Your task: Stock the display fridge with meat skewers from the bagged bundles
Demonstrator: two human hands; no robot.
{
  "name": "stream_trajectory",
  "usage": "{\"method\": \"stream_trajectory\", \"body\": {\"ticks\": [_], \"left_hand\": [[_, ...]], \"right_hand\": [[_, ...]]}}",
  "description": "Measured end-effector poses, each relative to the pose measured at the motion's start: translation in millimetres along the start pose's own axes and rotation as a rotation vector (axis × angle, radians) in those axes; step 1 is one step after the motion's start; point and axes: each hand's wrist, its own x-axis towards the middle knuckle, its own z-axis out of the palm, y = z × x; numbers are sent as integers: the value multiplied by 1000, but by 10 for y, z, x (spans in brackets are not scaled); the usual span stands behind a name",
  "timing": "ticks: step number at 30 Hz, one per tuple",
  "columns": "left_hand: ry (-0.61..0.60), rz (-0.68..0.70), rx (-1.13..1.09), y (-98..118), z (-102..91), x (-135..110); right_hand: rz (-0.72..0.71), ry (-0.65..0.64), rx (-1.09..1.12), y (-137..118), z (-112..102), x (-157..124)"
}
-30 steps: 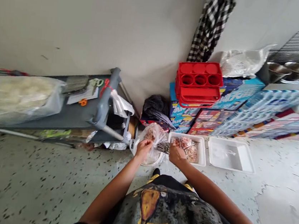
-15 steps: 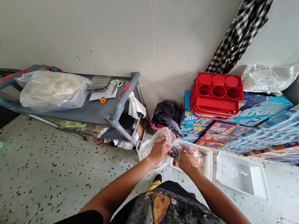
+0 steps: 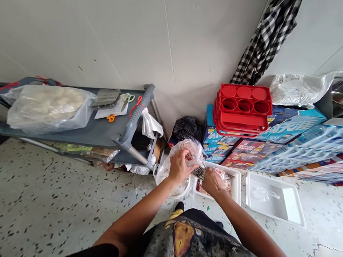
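Observation:
My left hand (image 3: pixel 180 166) is closed on the top of a clear plastic bag (image 3: pixel 169 173) that holds pinkish food and sits on the floor. My right hand (image 3: pixel 211 182) is closed around a bundle of thin skewers (image 3: pixel 200 172), held between the bag and a white tray (image 3: pixel 237 184). That tray lies on the floor and holds pink meat pieces (image 3: pixel 224 178). The two hands are close together, almost touching.
A second white tray (image 3: pixel 275 197) lies to the right. Behind stand stacked cartons (image 3: pixel 285 135) with red cup holders (image 3: pixel 242 108). A grey cart (image 3: pixel 97 130) at left carries a filled bag (image 3: pixel 45 106) and scissors (image 3: pixel 127 98). Speckled floor (image 3: pixel 41 208) spreads in front.
My left hand has risen a little, gripping the bag higher up. The view has shifted slightly; my right hand stays on the skewers by the tray.

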Motion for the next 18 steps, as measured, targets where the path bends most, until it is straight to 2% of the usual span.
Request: {"method": "stream_trajectory", "body": {"ticks": [2, 4, 6, 8, 10, 13, 16, 17, 18], "left_hand": [[-111, 64, 226, 73, 36, -10], [-151, 50, 366, 62, -8, 26], [-72, -58, 423, -82, -177, 73], [62, -206, 416, -341, -454, 78], [247, -351, 390, -644, -761, 16], [317, -452, 308, -1004, -1091, -134], [351, -617, 49, -1138, -1213, -213], [296, -653, -95, -1137, -1231, -215], [181, -653, -258, -1120, -1248, -210]], "right_hand": [[-5, 15, 22, -9, 16, 32], [2, 8, 56, 1, 58, 80], [15, -7, 89, 38, 107, 140], [29, -23, 111, 107, 144, 197], [49, -30, 127, 207, 160, 229], [50, -13, 139, 378, 151, 207], [12, -3, 131, 499, 138, 121], [-4, -11, 125, 520, 138, 89], [-23, -24, 126, 531, 141, 60]]}}
